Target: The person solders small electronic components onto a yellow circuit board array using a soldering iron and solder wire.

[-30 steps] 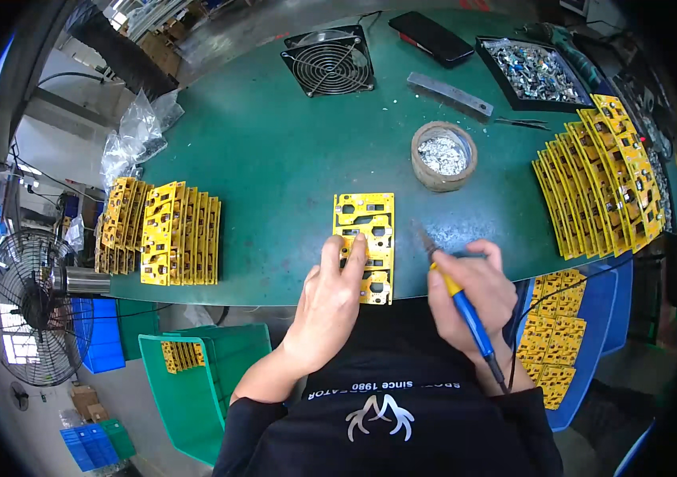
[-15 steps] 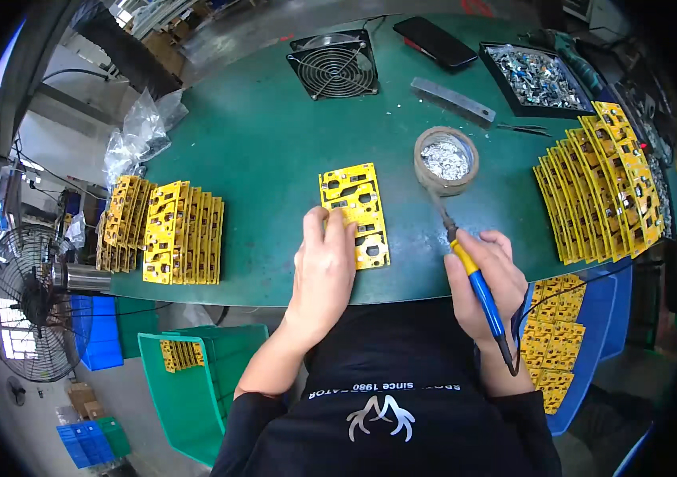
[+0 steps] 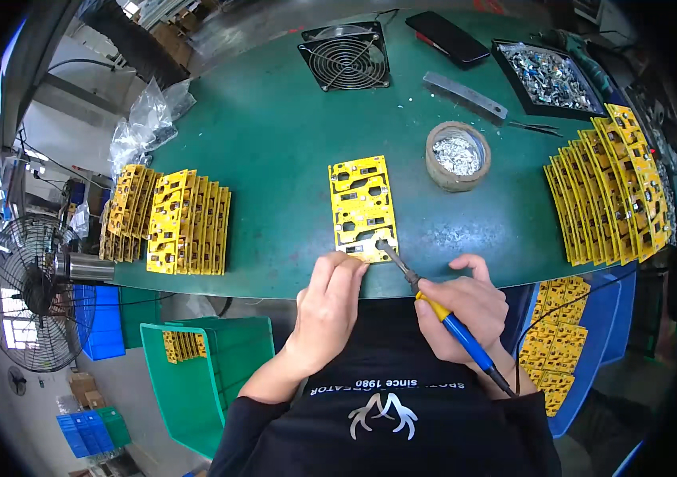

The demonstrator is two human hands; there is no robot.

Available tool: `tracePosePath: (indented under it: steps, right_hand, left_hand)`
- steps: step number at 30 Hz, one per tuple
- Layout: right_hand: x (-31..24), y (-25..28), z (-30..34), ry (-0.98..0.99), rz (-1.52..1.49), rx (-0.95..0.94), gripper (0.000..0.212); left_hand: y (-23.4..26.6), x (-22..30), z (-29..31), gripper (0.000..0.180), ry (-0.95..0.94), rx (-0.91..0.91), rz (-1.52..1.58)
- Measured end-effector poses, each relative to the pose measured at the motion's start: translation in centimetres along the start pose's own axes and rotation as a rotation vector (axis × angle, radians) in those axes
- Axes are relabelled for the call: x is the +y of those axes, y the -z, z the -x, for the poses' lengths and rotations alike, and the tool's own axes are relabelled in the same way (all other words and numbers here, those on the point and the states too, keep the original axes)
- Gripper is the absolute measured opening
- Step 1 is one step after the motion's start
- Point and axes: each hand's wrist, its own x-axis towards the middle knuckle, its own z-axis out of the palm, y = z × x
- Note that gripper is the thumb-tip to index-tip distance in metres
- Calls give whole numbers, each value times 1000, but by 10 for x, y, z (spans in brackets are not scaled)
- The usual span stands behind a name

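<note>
And dead centre it's bright yellow: the board (image 3: pixel 366 208), dotted silver, blocked with dark rectangles, against the deep green bench (image 3: pixel 275 143). The soldering iron (image 3: pixel 467 342) flashes blue, with a yellow collar and a dull grey tip! Twelve o'clock, a black fan (image 3: pixel 346 62) ringed in concentric circles. One o'clock, a black phone (image 3: pixel 451 38). Two o'clock, a tan-brown pot (image 3: pixel 435 165) of silvery flecks; beyond, a black tray (image 3: pixel 545 108) speckled silver, white and blue. Yellow stripes stack up in the right-hand boards (image 3: pixel 632 183), three o'clock, and the left-hand boards (image 3: pixel 168 226), nine. Blue crate (image 3: pixel 601 318) at four, green crate (image 3: pixel 247 350) half past seven. Six o'clock: black shirt (image 3: pixel 434 421), pale antler emblem!
</note>
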Motion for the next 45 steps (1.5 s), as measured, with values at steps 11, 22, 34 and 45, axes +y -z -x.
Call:
tracePosePath:
  steps: [11,22,34,45]
  right_hand:
    - [0,1,0,-17,-4,2,29]
    - [-1,0,2,-43,-29,-18,25]
    - [0,-2,2,-35,-32,-32,27]
    - [-2,-5,2,-32,-23,-39,28]
  left_hand:
    - [-10,4,5,14,65,5,37]
    - [-17,6,8,29,-124,69,-92]
    - [-25,5,12,28,-129,92,-98]
    - [-28,5,14,28,-124,80,-76]
